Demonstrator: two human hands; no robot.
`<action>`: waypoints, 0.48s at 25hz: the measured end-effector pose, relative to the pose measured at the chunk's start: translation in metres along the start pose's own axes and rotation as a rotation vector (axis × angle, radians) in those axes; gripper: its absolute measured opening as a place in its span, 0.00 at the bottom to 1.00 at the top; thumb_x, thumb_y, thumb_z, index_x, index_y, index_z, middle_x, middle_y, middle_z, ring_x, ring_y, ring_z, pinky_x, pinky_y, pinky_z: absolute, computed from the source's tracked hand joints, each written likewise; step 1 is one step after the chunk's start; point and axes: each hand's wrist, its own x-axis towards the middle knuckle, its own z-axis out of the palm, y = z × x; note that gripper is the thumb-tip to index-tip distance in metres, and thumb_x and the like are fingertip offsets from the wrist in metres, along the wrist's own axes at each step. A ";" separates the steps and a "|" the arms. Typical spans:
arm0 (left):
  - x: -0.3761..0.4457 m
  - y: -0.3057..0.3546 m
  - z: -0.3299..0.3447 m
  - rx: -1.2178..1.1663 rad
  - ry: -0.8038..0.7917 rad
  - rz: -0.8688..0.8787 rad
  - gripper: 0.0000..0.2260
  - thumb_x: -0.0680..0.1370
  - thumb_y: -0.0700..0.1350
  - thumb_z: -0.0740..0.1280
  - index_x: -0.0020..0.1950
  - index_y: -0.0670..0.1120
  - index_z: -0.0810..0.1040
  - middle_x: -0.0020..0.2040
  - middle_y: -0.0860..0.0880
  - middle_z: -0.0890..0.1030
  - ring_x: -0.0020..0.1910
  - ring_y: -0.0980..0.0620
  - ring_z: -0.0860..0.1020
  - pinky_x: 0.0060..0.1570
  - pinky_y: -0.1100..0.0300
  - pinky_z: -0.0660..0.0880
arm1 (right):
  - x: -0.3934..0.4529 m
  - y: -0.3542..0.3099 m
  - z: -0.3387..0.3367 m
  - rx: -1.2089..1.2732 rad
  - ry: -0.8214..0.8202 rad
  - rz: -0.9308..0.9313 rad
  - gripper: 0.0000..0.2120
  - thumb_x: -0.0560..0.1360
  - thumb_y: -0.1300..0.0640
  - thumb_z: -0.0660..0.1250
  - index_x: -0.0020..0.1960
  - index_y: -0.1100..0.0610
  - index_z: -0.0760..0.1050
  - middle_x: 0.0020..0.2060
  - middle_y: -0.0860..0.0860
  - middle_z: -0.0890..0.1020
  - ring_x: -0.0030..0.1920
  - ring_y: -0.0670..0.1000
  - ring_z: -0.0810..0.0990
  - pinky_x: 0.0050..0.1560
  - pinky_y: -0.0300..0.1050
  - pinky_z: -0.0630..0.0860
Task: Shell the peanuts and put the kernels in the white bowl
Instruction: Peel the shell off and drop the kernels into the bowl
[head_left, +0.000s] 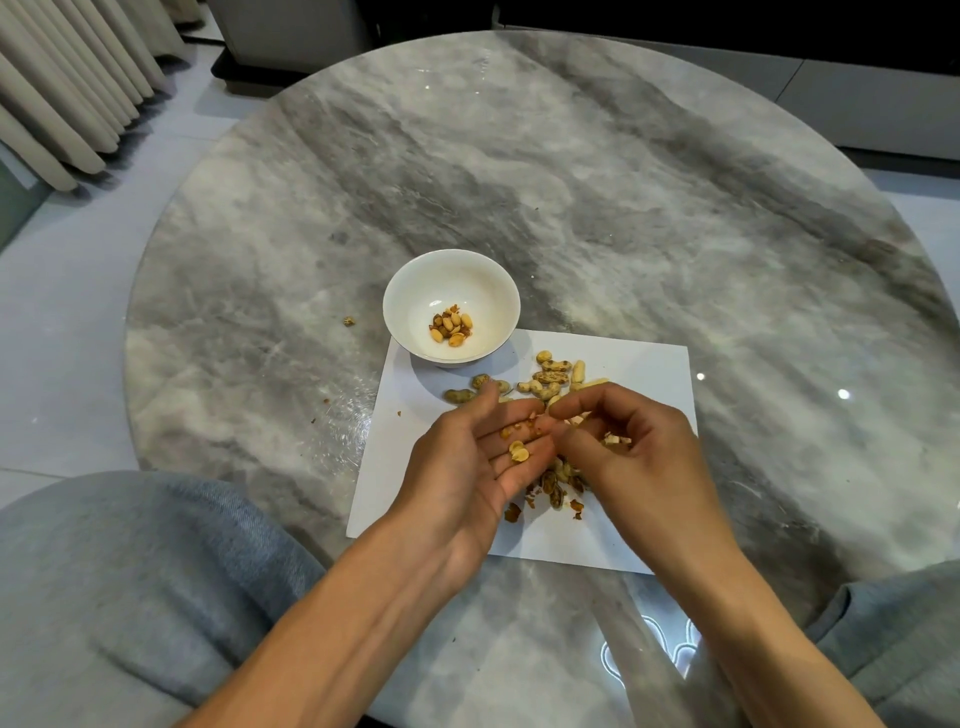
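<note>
Left hand flat, palm up, kernel bits on fingers; right hand curled pinching shell scraps; both near round white bowl, over unshelled tan peanuts

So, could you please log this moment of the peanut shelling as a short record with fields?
surface: round marble table
paper sheet: under the peanuts and part of the bowl
white bowl: holds a few kernels
unshelled peanuts: on the paper beyond the hands
empty shells: on the paper beneath the hands
left hand: palm up, carrying a kernel and bits
right hand: fingers curled, gripping shell pieces
</note>
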 end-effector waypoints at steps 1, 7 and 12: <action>0.000 0.000 0.000 -0.003 -0.005 -0.001 0.21 0.83 0.52 0.61 0.59 0.35 0.80 0.52 0.38 0.85 0.52 0.44 0.85 0.47 0.58 0.83 | -0.002 0.001 0.002 -0.095 -0.030 -0.056 0.07 0.73 0.59 0.73 0.42 0.47 0.82 0.33 0.47 0.81 0.33 0.45 0.78 0.36 0.41 0.76; 0.000 0.001 -0.001 0.031 -0.023 -0.010 0.25 0.83 0.57 0.58 0.59 0.35 0.80 0.51 0.38 0.85 0.48 0.46 0.85 0.48 0.56 0.82 | -0.003 0.009 0.012 -0.314 -0.048 -0.201 0.08 0.72 0.58 0.75 0.39 0.46 0.80 0.33 0.42 0.81 0.34 0.43 0.78 0.35 0.37 0.72; -0.001 0.001 -0.001 0.043 -0.038 -0.020 0.25 0.83 0.57 0.57 0.60 0.36 0.79 0.53 0.40 0.85 0.51 0.47 0.85 0.46 0.59 0.82 | -0.002 0.013 0.014 -0.291 0.003 -0.194 0.09 0.71 0.59 0.76 0.35 0.51 0.80 0.31 0.44 0.81 0.33 0.43 0.77 0.32 0.33 0.70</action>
